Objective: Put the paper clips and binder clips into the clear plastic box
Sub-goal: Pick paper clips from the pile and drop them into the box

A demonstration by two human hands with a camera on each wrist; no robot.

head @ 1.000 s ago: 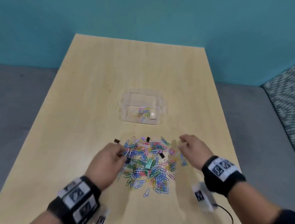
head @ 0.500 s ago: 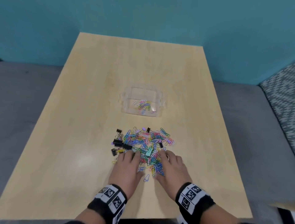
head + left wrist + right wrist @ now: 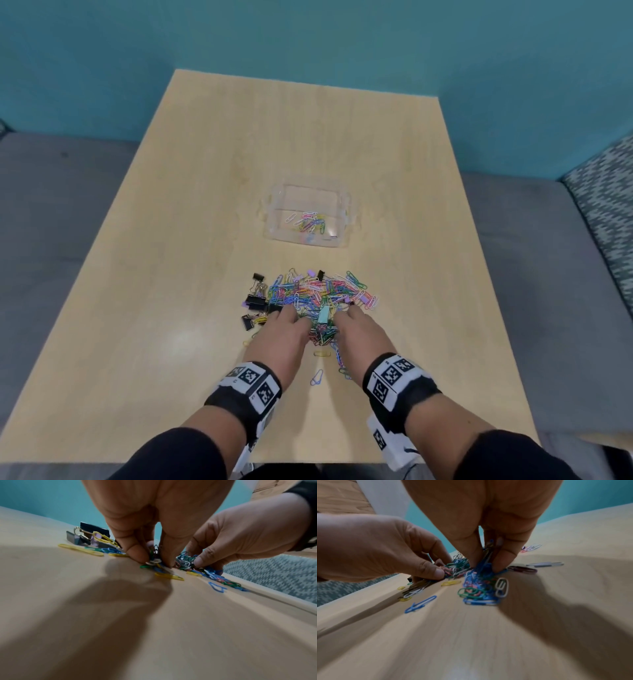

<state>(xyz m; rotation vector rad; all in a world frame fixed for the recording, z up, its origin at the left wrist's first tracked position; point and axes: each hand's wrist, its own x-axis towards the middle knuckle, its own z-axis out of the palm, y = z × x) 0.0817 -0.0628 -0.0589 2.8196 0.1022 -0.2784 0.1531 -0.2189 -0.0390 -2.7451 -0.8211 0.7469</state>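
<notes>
A heap of coloured paper clips [image 3: 320, 294] lies on the wooden table [image 3: 205, 240], with black binder clips [image 3: 255, 300] at its left edge. Both hands are at the heap's near side. My left hand [image 3: 284, 337] pinches a bunch of paper clips [image 3: 155, 559] between thumb and fingers. My right hand [image 3: 359, 334] pinches another bunch, mostly blue [image 3: 485, 563]. Beyond the heap stands the clear plastic box [image 3: 308, 216], holding several paper clips. A mint binder clip [image 3: 323, 314] sits between the hands.
A few stray paper clips [image 3: 317, 377] lie on the table between my wrists. Grey floor surrounds the table, a teal wall stands behind it, and a patterned carpet [image 3: 609, 205] lies at the right.
Both hands came in from the heap's sides to its near edge, then closed their fingers on bunches of clips. The clips have been drawn into a tighter heap.
</notes>
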